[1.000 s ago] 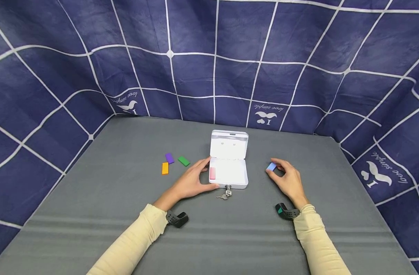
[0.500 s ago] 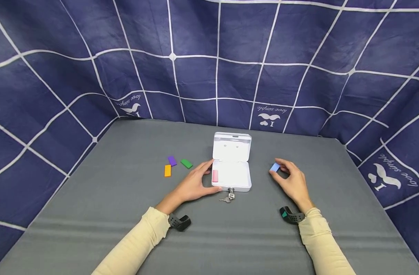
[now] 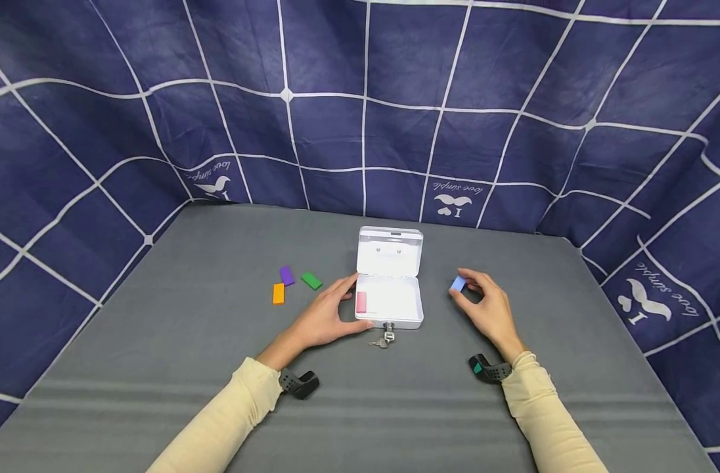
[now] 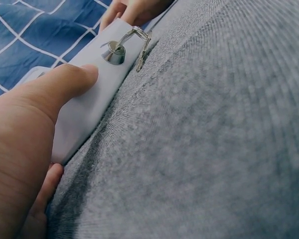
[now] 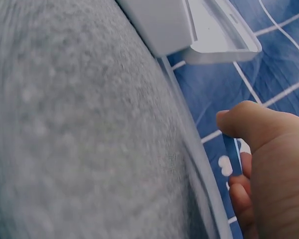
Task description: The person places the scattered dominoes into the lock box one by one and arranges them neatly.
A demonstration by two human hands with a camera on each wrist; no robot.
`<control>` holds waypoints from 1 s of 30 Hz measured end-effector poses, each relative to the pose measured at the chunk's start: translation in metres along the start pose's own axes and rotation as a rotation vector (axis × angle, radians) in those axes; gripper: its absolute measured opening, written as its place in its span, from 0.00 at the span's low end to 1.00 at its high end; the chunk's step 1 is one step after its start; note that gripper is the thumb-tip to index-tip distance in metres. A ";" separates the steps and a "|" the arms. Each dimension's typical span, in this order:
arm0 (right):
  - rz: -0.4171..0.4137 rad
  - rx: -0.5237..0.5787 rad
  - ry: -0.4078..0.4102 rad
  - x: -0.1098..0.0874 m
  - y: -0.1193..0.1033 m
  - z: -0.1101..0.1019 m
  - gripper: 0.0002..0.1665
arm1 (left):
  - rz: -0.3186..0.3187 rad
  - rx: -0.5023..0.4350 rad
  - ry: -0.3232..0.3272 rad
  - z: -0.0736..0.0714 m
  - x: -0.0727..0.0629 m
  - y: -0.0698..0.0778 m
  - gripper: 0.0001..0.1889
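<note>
A white metal cash box [image 3: 389, 299] stands with its lid raised at the back, and a pink block [image 3: 361, 302] lies inside at its left wall. My left hand [image 3: 324, 318] grips the box from the left, thumb on the front face and fingers along the left side. Keys [image 3: 379, 343] hang from the lock [image 4: 114, 53] at the front. To the right of the box, my right hand [image 3: 487, 309] pinches a light blue block [image 3: 458, 283] between thumb and fingers. The right wrist view shows this blue block [image 5: 232, 153] edge-on beneath the thumb.
Left of the box, a purple block [image 3: 286, 275], an orange block [image 3: 278, 293] and a green block [image 3: 311, 281] lie on the grey cloth-covered table [image 3: 389, 407]. Behind and at both sides hangs a blue curtain [image 3: 395, 131] with white grid lines.
My right hand, still pinching the blue block, has come slightly closer to the box. The left hand keeps its grip. The head view has shifted a little.
</note>
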State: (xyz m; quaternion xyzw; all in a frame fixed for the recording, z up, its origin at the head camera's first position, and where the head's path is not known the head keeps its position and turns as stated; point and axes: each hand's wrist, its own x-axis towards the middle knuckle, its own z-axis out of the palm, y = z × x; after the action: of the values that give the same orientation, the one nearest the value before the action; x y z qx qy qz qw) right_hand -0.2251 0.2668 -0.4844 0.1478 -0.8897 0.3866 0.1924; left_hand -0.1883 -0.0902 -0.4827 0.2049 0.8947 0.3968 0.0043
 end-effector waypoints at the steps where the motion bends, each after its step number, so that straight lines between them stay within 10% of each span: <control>1: -0.006 0.003 -0.002 0.000 0.000 0.001 0.27 | -0.003 -0.003 -0.002 0.000 -0.001 -0.001 0.56; 30: -0.096 0.012 -0.003 0.014 -0.021 0.007 0.24 | 0.005 0.008 0.011 -0.003 -0.003 0.001 0.55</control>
State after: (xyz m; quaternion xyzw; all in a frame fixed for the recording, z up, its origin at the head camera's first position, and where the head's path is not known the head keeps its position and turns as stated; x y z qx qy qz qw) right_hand -0.2303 0.2462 -0.4695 0.1919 -0.8795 0.3822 0.2087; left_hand -0.1853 -0.0929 -0.4807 0.2049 0.8959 0.3942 -0.0024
